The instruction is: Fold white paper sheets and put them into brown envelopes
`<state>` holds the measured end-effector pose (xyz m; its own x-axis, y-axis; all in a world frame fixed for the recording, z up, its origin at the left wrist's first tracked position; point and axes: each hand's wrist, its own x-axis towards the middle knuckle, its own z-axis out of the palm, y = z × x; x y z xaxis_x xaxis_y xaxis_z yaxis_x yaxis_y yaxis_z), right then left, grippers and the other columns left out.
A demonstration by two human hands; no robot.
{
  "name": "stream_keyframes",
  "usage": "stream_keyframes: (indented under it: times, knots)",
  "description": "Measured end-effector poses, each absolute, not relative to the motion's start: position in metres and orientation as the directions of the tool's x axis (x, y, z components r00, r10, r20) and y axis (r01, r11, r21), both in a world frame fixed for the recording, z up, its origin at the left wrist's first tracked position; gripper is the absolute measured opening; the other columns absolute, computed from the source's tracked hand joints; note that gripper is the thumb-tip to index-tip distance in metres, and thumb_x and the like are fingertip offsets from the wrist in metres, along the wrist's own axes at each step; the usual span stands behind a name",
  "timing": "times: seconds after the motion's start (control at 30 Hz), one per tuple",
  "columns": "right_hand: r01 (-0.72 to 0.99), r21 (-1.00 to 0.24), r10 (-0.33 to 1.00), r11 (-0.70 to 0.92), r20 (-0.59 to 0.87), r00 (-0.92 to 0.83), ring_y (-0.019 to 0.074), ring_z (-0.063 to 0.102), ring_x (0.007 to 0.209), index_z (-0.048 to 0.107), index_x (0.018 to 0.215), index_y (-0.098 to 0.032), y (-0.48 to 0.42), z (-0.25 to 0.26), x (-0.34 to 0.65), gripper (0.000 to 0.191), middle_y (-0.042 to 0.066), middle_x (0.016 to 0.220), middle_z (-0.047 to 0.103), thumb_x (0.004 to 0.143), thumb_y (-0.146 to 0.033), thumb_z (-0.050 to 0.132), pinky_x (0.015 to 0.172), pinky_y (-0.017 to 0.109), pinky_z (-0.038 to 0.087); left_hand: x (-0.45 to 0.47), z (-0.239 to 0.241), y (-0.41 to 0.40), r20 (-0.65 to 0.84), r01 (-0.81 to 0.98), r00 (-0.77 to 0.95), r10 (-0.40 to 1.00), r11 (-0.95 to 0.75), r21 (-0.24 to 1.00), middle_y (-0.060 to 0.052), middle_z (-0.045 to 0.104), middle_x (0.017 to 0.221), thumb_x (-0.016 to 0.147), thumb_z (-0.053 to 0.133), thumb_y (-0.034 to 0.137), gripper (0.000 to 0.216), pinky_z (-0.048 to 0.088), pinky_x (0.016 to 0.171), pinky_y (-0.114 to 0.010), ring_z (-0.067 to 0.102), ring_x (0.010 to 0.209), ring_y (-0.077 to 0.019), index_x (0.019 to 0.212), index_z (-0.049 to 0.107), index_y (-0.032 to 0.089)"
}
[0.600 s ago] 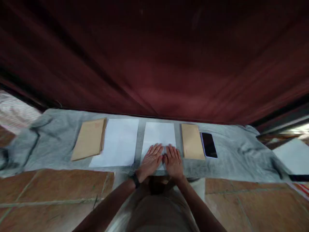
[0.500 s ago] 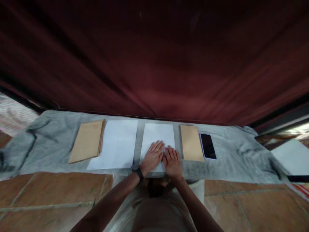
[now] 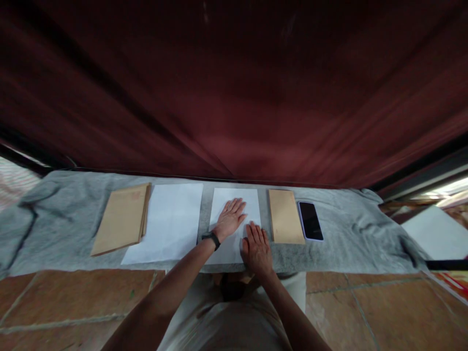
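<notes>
A white sheet of paper [image 3: 219, 253] lies straight in front of me on a grey cloth. My left hand [image 3: 230, 218], with a dark band on the wrist, rests palm down on its middle, fingers stretched out. Lower down, my right hand [image 3: 258, 247] lies flat at the sheet's right edge, its fingers extended and partly on the paper. Left of this sheet is more white paper [image 3: 173, 222], its left side overlapped by a stack of brown envelopes [image 3: 120, 219]. To the right of my right hand lie brown envelopes [image 3: 286, 217], neatly lined up.
A phone [image 3: 310, 221] with a dark screen lies right of the brown envelopes. The grey cloth [image 3: 351, 234] is wrinkled towards both ends. Behind it rises a dark red curtain-like surface [image 3: 248, 122]. Tiled floor [image 3: 80, 297] shows below; a pale flat board [image 3: 435, 231] is at far right.
My left hand has slid up the sheet, away from my right hand, so the two are farther apart. My right hand stays near the sheet's right edge. The view has shifted slightly.
</notes>
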<state>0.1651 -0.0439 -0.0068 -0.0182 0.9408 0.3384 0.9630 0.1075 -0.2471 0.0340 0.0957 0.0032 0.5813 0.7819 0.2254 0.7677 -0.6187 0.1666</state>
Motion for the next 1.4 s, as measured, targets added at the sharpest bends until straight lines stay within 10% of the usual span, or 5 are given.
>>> stream_keyframes:
  times: [0.83,1.4]
  knots:
    - [0.96,-0.235,0.974,0.15,0.201,-0.103,0.0258,0.033,0.15,0.045,0.151,-0.015,-0.037,0.0,0.158,0.048,0.011,0.16,0.039,0.105,-0.024,0.034,0.122,0.046,0.027,-0.019,0.008,-0.04,0.166,0.697,0.68,0.714,-0.7,0.156,-0.007,0.041,0.16,0.104,0.038,0.035,0.053,0.028,0.124,-0.047,0.033,0.15,-0.0226,0.154,0.038,0.018]
    - [0.964,-0.261,0.95,0.052,0.311,0.033,0.0288,0.038,0.147,0.047,0.15,-0.017,-0.027,-0.007,0.165,0.049,0.013,0.158,0.043,0.104,-0.033,0.044,0.119,0.048,0.031,-0.009,-0.011,0.0,0.272,0.884,0.367,0.89,-0.425,0.197,-0.016,0.034,0.162,0.102,0.04,0.042,0.061,0.03,0.121,-0.054,0.03,0.151,-0.0316,0.155,0.037,0.014]
